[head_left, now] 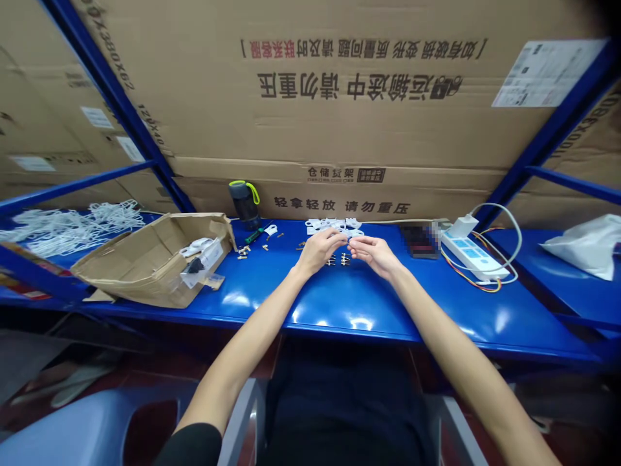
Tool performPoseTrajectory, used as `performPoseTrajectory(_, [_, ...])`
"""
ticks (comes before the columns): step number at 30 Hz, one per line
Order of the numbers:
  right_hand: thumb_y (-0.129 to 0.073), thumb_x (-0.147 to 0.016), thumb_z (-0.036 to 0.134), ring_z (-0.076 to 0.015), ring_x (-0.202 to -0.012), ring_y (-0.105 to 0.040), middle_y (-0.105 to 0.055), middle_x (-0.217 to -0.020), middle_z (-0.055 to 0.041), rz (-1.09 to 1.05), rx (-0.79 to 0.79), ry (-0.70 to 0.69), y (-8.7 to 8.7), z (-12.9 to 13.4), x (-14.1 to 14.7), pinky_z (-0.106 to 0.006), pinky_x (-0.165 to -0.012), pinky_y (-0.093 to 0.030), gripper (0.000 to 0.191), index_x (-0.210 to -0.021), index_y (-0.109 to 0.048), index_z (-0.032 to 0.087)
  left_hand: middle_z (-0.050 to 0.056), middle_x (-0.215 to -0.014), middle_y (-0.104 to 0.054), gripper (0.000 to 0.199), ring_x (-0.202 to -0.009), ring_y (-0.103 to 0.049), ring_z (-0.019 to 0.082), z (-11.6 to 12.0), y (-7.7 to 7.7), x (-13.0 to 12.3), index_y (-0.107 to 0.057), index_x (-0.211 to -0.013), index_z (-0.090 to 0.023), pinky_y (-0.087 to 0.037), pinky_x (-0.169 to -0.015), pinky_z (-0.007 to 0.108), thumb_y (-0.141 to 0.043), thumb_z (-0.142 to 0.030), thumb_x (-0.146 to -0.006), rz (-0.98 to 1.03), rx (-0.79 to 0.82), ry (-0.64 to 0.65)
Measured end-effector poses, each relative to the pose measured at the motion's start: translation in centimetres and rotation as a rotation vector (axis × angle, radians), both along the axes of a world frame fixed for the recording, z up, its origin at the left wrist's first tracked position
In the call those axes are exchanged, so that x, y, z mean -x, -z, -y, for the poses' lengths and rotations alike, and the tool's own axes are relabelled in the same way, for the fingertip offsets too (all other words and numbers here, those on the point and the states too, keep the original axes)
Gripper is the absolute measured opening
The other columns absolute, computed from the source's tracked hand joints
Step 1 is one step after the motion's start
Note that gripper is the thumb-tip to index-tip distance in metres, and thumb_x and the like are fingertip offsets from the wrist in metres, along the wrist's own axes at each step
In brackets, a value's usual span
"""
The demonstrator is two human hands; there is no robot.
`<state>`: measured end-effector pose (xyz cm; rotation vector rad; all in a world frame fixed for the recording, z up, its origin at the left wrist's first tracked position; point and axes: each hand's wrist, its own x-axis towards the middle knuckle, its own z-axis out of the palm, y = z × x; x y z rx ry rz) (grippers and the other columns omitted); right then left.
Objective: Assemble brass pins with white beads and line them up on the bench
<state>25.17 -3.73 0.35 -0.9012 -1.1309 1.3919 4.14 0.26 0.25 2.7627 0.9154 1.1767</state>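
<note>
My left hand (321, 251) and my right hand (377, 256) meet fingertip to fingertip above the blue shelf surface (310, 298). Both are closed in a pinch, and whatever lies between the fingers is too small to make out. Just below them stand small dark-and-brass metal pieces (345, 259) in short rows. Behind the hands lies a cluster of white plastic parts (334, 224), partly covered by my fingers. Farther left are loose brass-coloured bits (242, 252), a green-handled screwdriver (254, 235) and a single white part (270, 230).
An open cardboard box (140, 259) with bagged items sits left, near a dark bottle (246, 206). White cords (92, 223) lie far left. Right are a dark flat object (418, 241), a power strip (473, 252) with cables and a white bag (589, 246). Blue posts flank the shelf.
</note>
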Motion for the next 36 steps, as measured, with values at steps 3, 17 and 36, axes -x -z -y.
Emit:
performPoseTrajectory(3, [-0.097, -0.063, 0.044, -0.0206, -0.082, -0.074, -0.080, -0.092, -0.0092, 0.022, -0.025, 0.041, -0.17, 0.01, 0.02, -0.034, -0.078, -0.063, 0.042, -0.090, -0.079, 0.018, 0.007, -0.112, -0.070, 0.031, -0.103, -0.067, 0.020, 0.17, -0.06, -0.12, -0.067, -0.116, -0.021, -0.051, -0.092, 0.031, -0.042, -0.038, -0.111, 0.021, 0.029, 0.033])
performPoseTrajectory(17, [-0.093, -0.065, 0.048, -0.0260, -0.085, -0.075, -0.080, -0.093, -0.0067, 0.220, -0.245, 0.229, 0.30, -0.80, -0.16, -0.040, -0.078, -0.063, 0.040, -0.092, -0.081, 0.021, 0.005, -0.111, -0.070, 0.027, -0.096, -0.068, 0.018, 0.68, -0.12, -0.47, -0.062, -0.115, -0.022, -0.051, -0.086, 0.028, -0.043, -0.041, -0.110, 0.046, 0.147, -0.053])
performPoseTrajectory(36, [-0.087, -0.069, 0.047, -0.0272, -0.086, -0.076, -0.081, -0.088, -0.0071, 0.441, -0.381, 0.287, 0.30, -0.78, 0.07, -0.040, -0.087, -0.060, 0.034, -0.087, -0.077, 0.019, 0.003, -0.114, -0.069, 0.023, -0.097, -0.068, 0.016, 0.92, -0.32, -0.42, -0.061, -0.115, -0.022, -0.050, -0.079, 0.023, -0.045, -0.037, -0.110, -0.014, 0.147, -0.082])
